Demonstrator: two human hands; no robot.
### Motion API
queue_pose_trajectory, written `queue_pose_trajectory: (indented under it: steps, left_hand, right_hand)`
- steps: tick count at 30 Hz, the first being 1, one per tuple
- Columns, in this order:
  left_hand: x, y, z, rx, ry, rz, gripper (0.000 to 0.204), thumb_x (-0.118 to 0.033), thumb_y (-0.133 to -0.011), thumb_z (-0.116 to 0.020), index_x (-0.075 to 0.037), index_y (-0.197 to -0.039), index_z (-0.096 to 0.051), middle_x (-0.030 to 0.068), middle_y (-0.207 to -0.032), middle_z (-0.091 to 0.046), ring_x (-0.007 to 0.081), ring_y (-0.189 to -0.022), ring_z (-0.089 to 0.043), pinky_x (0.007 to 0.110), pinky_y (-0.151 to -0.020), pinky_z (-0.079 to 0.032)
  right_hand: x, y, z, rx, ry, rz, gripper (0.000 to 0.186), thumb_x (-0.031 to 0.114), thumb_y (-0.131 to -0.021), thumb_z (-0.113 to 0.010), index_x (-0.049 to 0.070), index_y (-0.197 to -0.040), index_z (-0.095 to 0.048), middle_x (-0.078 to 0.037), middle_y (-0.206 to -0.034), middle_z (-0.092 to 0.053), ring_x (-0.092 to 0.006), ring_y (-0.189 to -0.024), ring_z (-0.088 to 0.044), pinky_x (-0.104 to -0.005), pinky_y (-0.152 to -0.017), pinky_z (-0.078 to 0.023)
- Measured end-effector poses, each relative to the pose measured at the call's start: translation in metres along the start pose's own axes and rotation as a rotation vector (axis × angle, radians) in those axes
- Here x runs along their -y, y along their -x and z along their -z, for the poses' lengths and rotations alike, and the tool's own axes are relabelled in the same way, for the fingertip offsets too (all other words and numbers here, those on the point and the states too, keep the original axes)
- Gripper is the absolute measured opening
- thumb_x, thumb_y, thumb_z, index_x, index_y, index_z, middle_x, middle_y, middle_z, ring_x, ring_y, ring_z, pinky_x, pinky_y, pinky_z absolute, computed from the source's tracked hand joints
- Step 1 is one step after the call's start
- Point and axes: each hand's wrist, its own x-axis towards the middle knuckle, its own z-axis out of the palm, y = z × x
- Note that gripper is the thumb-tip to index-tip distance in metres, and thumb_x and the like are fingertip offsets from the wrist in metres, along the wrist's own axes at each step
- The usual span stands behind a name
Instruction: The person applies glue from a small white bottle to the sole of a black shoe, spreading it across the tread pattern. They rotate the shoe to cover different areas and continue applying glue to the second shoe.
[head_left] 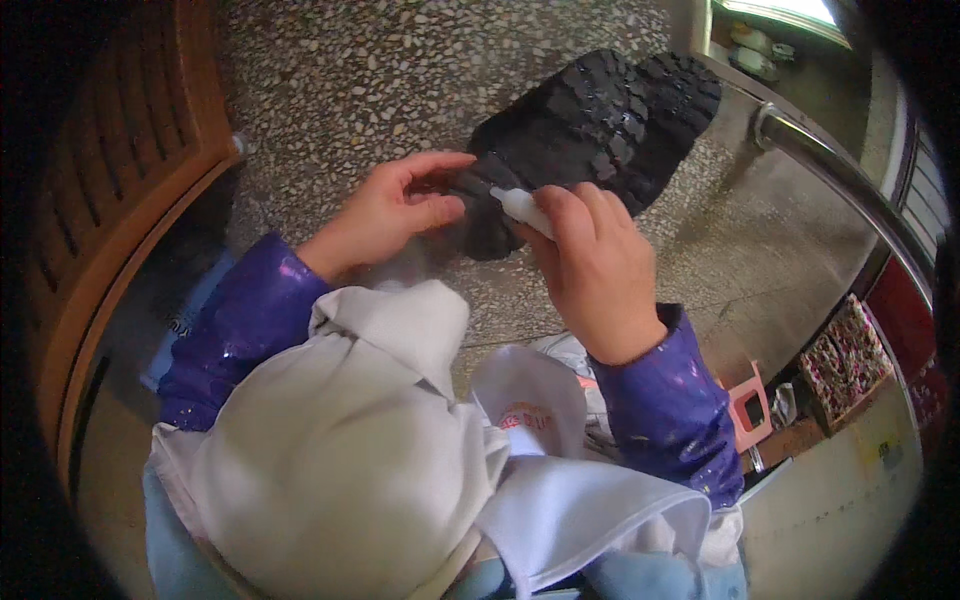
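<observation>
My right hand (600, 265) grips a small white squeeze bottle (522, 208), its narrow nozzle pointing left at a black piece. My left hand (400, 212) pinches the edge of that black piece (480, 182) between thumb and fingers, right beside the nozzle. It lies over or joins a large, dark, rounded piece (535, 140) on the speckled floor, and I cannot tell where one ends. Shiny black patches (600, 95) cover the far part of the large piece, and a second black lobe (680, 100) sits against its right side.
A brown slatted wooden piece (140, 130) stands at the left. A curved metal rail (850, 185) runs along the right. Lower right are a pink frame-like object (748, 408) and a box with a patterned top (845, 360). Pale cloth (350, 450) covers my lap.
</observation>
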Motion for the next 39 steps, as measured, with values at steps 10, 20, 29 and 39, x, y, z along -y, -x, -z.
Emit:
queue_pose_trajectory:
  steps: [10,20,29,39]
  left_hand:
    - [-0.079,0.0,-0.07,0.401,0.011,-0.128,0.049,-0.003,-0.083,-0.062,-0.003,-0.13,-0.048,0.0061,-0.115,-0.057,0.0127,-0.102,-0.055,0.028,-0.089,-0.046]
    - [-0.106,0.01,-0.161,0.679,0.096,0.037,0.048,-0.008,-0.086,-0.064,-0.002,-0.13,-0.047,0.007,-0.114,-0.058,0.0111,-0.101,-0.056,0.026,-0.089,-0.047]
    - [-0.078,0.019,-0.177,0.648,0.055,0.046,0.048,-0.006,-0.085,-0.065,-0.001,-0.129,-0.048,0.0086,-0.111,-0.059,0.0118,-0.098,-0.057,0.027,-0.088,-0.047]
    - [-0.079,0.024,-0.195,0.686,0.027,0.1,0.049,-0.004,-0.083,-0.065,0.0,-0.129,-0.048,0.0095,-0.112,-0.059,0.0131,-0.1,-0.057,0.029,-0.089,-0.046]
  right_hand:
    - [-0.001,0.033,0.139,0.011,0.181,0.208,0.031,0.01,-0.063,-0.068,-0.001,-0.092,-0.06,-0.007,-0.072,-0.052,-0.0224,-0.059,-0.051,-0.0321,-0.048,-0.04]
    - [0.001,0.111,0.209,-0.102,0.263,0.229,0.034,0.006,-0.054,-0.067,-0.003,-0.087,-0.064,-0.002,-0.064,-0.049,-0.0135,-0.05,-0.046,-0.0253,-0.041,-0.033]
    - [-0.01,0.14,0.197,-0.158,0.107,0.216,0.025,0.004,-0.059,-0.071,-0.003,-0.082,-0.063,-0.002,-0.06,-0.046,-0.0137,-0.045,-0.044,-0.0262,-0.039,-0.033]
    - [-0.018,0.163,0.199,-0.148,0.077,0.222,0.026,0.003,-0.06,-0.073,-0.003,-0.083,-0.062,-0.001,-0.058,-0.044,-0.0134,-0.043,-0.042,-0.0267,-0.037,-0.031]
